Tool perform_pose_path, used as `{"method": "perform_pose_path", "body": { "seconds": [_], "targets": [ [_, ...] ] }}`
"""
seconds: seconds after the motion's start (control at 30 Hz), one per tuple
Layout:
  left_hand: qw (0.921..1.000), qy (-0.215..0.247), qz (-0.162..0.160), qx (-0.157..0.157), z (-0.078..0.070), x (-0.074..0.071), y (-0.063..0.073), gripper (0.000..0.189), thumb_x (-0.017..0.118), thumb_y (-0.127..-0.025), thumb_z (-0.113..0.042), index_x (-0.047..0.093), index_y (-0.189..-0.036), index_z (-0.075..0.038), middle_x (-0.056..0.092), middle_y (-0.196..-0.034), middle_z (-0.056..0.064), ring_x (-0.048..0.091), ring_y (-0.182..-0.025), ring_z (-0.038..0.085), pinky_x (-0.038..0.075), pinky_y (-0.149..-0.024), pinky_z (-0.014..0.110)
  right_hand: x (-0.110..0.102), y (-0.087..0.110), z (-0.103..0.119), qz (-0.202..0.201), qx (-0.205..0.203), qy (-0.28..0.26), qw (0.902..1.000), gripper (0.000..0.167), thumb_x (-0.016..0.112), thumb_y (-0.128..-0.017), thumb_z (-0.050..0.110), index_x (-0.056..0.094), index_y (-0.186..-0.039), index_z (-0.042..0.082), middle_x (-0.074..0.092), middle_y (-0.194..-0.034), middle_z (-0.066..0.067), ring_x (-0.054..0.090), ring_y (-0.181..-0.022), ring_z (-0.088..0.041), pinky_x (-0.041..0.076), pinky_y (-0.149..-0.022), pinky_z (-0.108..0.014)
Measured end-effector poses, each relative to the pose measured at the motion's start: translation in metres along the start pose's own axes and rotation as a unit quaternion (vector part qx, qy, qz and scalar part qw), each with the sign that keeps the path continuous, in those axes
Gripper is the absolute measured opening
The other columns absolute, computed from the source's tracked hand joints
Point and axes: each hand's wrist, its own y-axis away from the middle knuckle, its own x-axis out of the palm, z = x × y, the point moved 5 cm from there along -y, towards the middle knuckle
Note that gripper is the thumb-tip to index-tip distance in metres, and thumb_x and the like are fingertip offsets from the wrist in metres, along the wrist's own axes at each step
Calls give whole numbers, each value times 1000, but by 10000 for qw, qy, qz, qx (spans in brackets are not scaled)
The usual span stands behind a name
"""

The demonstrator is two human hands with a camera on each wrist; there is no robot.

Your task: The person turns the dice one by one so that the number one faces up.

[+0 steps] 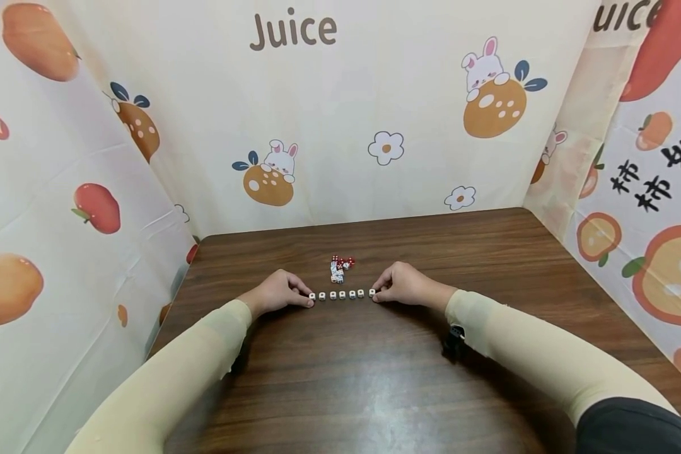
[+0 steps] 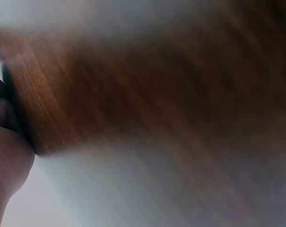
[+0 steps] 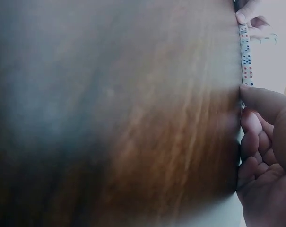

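Several small white dice (image 1: pixel 342 295) stand in a spaced row across the brown table (image 1: pixel 352 372). At the row's left end, my left hand (image 1: pixel 277 291) pinches the outermost die (image 1: pixel 312 296) between thumb and forefinger. The die at the right end (image 1: pixel 372 293) is between the thumb and forefinger of my right hand (image 1: pixel 407 285). In the right wrist view, dice (image 3: pixel 247 59) with red and blue pips run between the two hands. Only the edge of the left hand (image 2: pixel 8 156) shows in the left wrist view, where its die is hidden.
Just behind the row lies a small cluster of white dice (image 1: pixel 337 272) and red dice (image 1: pixel 350 261). Printed cloth walls (image 1: pixel 329 113) stand behind the table and on both sides. A black device (image 1: pixel 454 342) hangs under the right wrist.
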Motion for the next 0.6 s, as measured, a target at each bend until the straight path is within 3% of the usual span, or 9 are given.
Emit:
{"method": "perform_pose_path", "body": {
  "seconds": [0.6],
  "targets": [
    [10000,53,47,-2,-2,-1,1,19,99,-90,-24,93,-105,-15,73,-82,-5,57,-79,12,47,-71,26,-1,-2,1,106,31,-31,9999,10,94,-90,18,92,-99,14,72,-74,11,59,-70,-3,49,-69,-23]
  ]
}}
